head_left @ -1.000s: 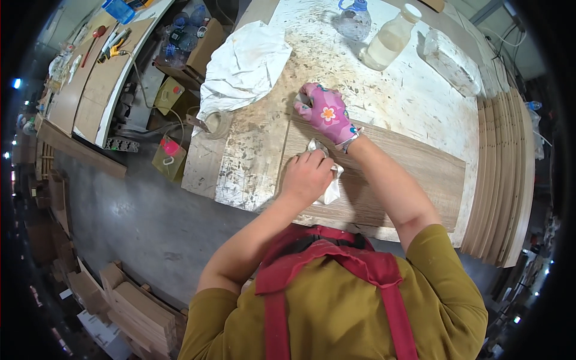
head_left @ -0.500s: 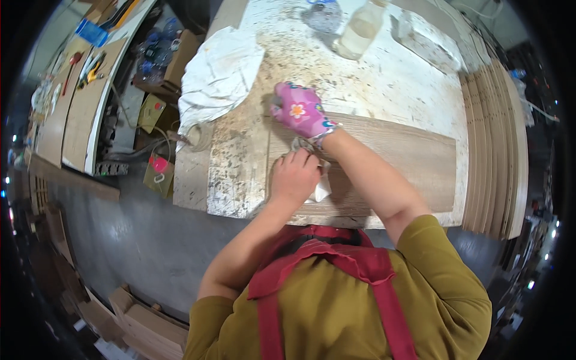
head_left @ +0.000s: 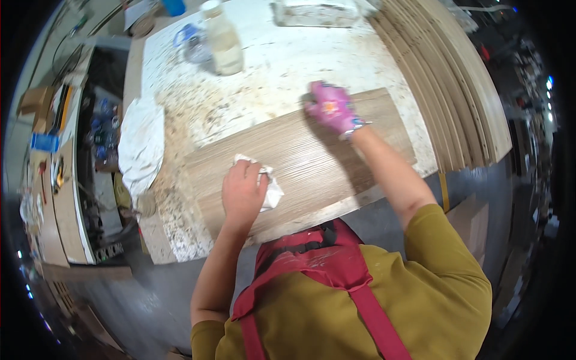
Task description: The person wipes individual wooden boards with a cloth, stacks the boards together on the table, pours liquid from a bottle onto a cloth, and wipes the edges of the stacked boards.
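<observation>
A wood-grain board (head_left: 300, 153) lies flat on the paint-stained worktable in front of me. My bare left hand (head_left: 243, 189) presses a crumpled white cloth (head_left: 271, 195) against the board's left part, fingers bent over it. My right hand (head_left: 333, 109), in a pink flowered glove, is over the board's far edge, right of the middle. Its fingers are curled in, and whatever they may hold is hidden beneath the glove.
A bottle of cloudy liquid (head_left: 223, 45) and a clear plastic jug (head_left: 197, 49) stand at the back. A clear wrapped block (head_left: 315, 13) lies behind them. Stacked boards (head_left: 447, 78) line the right. A white rag (head_left: 141, 144) hangs over the left edge, beside a tool-strewn bench (head_left: 57, 204).
My view has turned and shifted. My right hand has moved right along the far edge of the board, away from my left hand. The left hand with the cloth is nearer the board's left end.
</observation>
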{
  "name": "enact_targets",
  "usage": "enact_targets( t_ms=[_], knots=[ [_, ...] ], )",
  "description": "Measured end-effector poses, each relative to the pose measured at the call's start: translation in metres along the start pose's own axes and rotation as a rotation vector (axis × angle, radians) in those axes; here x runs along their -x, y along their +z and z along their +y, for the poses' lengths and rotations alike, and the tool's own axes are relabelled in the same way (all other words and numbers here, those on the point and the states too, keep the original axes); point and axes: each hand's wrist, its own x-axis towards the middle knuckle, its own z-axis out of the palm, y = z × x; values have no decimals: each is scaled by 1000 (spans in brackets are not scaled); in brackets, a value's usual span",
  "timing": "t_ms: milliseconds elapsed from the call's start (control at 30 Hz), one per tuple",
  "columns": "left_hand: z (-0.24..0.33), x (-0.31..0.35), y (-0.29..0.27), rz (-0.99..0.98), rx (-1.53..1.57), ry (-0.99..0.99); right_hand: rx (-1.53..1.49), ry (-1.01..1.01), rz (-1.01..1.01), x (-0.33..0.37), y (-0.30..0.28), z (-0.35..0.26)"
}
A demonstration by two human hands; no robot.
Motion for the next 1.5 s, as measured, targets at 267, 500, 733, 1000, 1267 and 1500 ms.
enact_targets(
  t_ms=[267,500,733,1000,1267,1500],
  knots=[
    [40,-25,65,-103,-71,188,85,26,-98,-6,-14,11],
    [41,-28,67,-72,-70,169,175,279,137,9,-56,171],
    [43,-22,61,-54,-69,142,-103,345,354,71,-64,188],
    [-28,-40,1,-109,0,183,-522,-58,182,178,-29,-14],
    [-99,1,-11,127,-151,217,-296,-647,-56,187,72,-195],
    [-103,3,-8,116,-105,204,-113,-772,-8,190,104,-240]
  ],
)
